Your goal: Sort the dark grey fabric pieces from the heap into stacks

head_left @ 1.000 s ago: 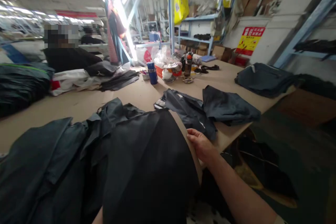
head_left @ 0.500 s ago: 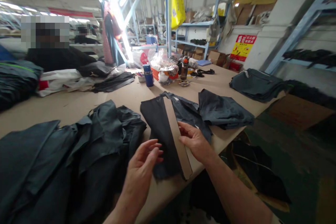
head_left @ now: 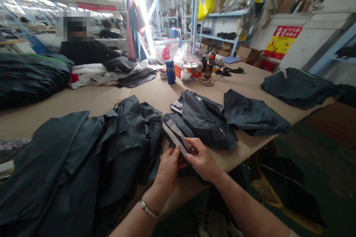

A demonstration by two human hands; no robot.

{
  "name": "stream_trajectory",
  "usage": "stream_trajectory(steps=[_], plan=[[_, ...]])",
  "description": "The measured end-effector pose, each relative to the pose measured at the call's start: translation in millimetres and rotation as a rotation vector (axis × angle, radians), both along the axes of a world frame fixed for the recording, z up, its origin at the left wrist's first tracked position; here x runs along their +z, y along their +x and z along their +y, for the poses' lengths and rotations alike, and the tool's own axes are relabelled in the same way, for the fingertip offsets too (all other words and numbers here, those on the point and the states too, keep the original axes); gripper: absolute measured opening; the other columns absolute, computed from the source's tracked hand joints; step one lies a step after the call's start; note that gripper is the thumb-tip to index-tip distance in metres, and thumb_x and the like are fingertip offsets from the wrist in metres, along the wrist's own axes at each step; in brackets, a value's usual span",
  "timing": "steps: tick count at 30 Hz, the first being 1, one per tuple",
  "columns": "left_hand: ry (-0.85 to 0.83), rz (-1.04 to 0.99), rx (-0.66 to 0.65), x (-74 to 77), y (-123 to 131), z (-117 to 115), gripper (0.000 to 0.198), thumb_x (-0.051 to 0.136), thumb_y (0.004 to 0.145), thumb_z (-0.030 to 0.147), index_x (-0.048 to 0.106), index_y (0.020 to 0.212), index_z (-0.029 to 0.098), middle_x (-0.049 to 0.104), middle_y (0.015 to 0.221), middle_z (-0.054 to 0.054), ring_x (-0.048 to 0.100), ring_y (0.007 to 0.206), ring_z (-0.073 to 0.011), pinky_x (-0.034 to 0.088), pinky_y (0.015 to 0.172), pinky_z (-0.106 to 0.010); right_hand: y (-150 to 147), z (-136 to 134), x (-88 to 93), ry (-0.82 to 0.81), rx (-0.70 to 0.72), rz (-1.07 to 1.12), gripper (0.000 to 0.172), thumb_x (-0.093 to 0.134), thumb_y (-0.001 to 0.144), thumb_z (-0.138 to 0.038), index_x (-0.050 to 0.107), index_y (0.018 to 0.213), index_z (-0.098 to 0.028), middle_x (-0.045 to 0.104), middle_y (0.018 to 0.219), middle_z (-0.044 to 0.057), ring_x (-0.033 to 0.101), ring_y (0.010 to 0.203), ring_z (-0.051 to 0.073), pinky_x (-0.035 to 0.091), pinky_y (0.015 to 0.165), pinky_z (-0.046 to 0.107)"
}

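Note:
Both hands grip a dark fabric piece [head_left: 174, 137] with a pale strip along it, folded narrow and slanting across the table's front edge. My left hand [head_left: 168, 168] pinches its left side, thumb on top, with a bracelet on that wrist. On the right side, my right hand [head_left: 202, 158] has its thumb and fingers closed on the same piece. Part of the fabric's lower end is hidden behind the hands. Just beyond lies a crumpled dark grey garment piece [head_left: 204, 118]. Left of my hands, larger dark garments [head_left: 119, 133] are heaped.
A folded dark cloth stack [head_left: 253, 114] and another stack [head_left: 299, 85] lie to the right on the brown table [head_left: 139, 94]. Farther back stand a blue flask [head_left: 170, 72], a dark bottle [head_left: 210, 66] and scissors [head_left: 208, 82]. A person [head_left: 86, 50] sits beyond the table.
My left hand, earlier apart from the fabric with fingers spread, now grips it. The fabric is folded narrower, with less of it showing beside the pale strip. The view has turned left.

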State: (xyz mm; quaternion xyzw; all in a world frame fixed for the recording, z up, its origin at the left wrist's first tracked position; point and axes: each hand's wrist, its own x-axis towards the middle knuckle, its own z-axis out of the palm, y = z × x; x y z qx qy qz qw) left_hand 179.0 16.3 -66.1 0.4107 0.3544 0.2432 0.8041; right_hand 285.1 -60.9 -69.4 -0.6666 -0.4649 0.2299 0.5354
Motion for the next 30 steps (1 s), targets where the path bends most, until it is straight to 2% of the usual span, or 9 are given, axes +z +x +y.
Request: stream_trajectory(steps=[3, 9, 12, 14, 17, 20, 22, 26, 30], plan=[[-0.015, -0.063, -0.008, -0.3, -1, 1, 0.051, 0.071, 0.071, 0.048, 0.060, 0.105, 0.011, 0.065, 0.089, -0.009, 0.059, 0.069, -0.0136, 0.050, 0.058, -0.022, 2, 0, 2.6, 0.016, 0.062, -0.131, 0.062, 0.067, 0.071, -0.017, 0.049, 0.130, -0.019, 0.049, 0.128, 0.006, 0.046, 0.118, 0.019, 0.038, 0.106, 0.034], [0.153, -0.052, -0.053, 3.6, -6, 0, 0.041, 0.065, 0.078, 0.047, 0.064, 0.098, 0.012, 0.066, 0.088, -0.007, 0.059, 0.069, -0.0135, 0.049, 0.059, -0.022, -4, -7, 4.4, -0.065, 0.100, -0.322, 0.042, 0.052, 0.083, -0.019, 0.052, 0.125, -0.014, 0.055, 0.120, 0.011, 0.052, 0.112, 0.021, 0.043, 0.101, 0.037], [0.385, 0.002, -0.079, 9.3, -9, 0, 0.033, 0.061, 0.082, 0.040, 0.066, 0.099, 0.012, 0.067, 0.091, -0.006, 0.061, 0.080, -0.0163, 0.050, 0.077, -0.026, -11, -11, 3.0, -0.149, 0.048, -0.503, 0.068, 0.055, 0.080, -0.025, 0.031, 0.141, -0.004, 0.040, 0.139, 0.021, 0.040, 0.128, 0.030, 0.036, 0.108, 0.048], [0.482, 0.056, -0.066, 12.8, -11, 0, 0.030, 0.060, 0.081, 0.035, 0.067, 0.098, 0.012, 0.068, 0.088, -0.006, 0.061, 0.082, -0.0176, 0.049, 0.079, -0.026, -11, -13, 8.2, -0.198, 0.085, -0.480, 0.075, 0.054, 0.081, -0.025, 0.022, 0.145, -0.003, 0.036, 0.143, 0.023, 0.038, 0.130, 0.031, 0.034, 0.109, 0.049], [0.450, 0.099, -0.044, 15.3, -15, 0, 0.031, 0.061, 0.077, 0.034, 0.067, 0.095, 0.010, 0.068, 0.084, -0.006, 0.060, 0.077, -0.0183, 0.049, 0.073, -0.027, -3, -13, 23.0, -0.227, 0.310, -0.242, 0.063, 0.057, 0.082, -0.027, 0.036, 0.140, -0.014, 0.052, 0.131, 0.013, 0.051, 0.118, 0.024, 0.042, 0.103, 0.040], [0.380, 0.087, -0.068, 14.7, -17, -1, 0.027, 0.066, 0.069, 0.028, 0.068, 0.088, 0.010, 0.069, 0.081, -0.006, 0.061, 0.074, -0.0186, 0.050, 0.071, -0.027, 1, -11, 29.1, -0.223, 0.439, -0.166, 0.039, 0.056, 0.081, -0.023, 0.055, 0.120, -0.019, 0.063, 0.109, 0.005, 0.059, 0.098, 0.019, 0.048, 0.092, 0.034], [0.364, 0.095, -0.034, 13.5, -18, -3, 0.023, 0.066, 0.063, 0.021, 0.069, 0.084, 0.010, 0.070, 0.082, -0.006, 0.062, 0.075, -0.0187, 0.050, 0.071, -0.026, -5, -11, 23.5, -0.217, 0.382, -0.274, 0.040, 0.048, 0.081, -0.017, 0.054, 0.120, -0.014, 0.061, 0.113, 0.009, 0.057, 0.104, 0.021, 0.047, 0.096, 0.037], [0.291, 0.096, 0.073, 10.7, -25, -7, 0.031, 0.072, 0.060, 0.022, 0.071, 0.088, 0.010, 0.071, 0.089, -0.008, 0.065, 0.085, -0.0224, 0.051, 0.080, -0.029, -31, -9, 8.2, -0.187, 0.176, -0.520, 0.076, 0.039, 0.072, -0.008, 0.020, 0.146, -0.003, 0.036, 0.143, 0.020, 0.037, 0.130, 0.028, 0.037, 0.108, 0.045], [0.292, 0.119, 0.173, 5.1, -45, -12, 0.042, 0.078, 0.059, 0.025, 0.070, 0.097, 0.010, 0.070, 0.101, -0.009, 0.063, 0.100, -0.0254, 0.048, 0.093, -0.032, -43, -5, 8.1, -0.199, 0.124, -0.657, 0.076, 0.040, 0.071, -0.006, 0.027, 0.146, -0.010, 0.044, 0.134, 0.016, 0.044, 0.119, 0.030, 0.042, 0.103, 0.049]])
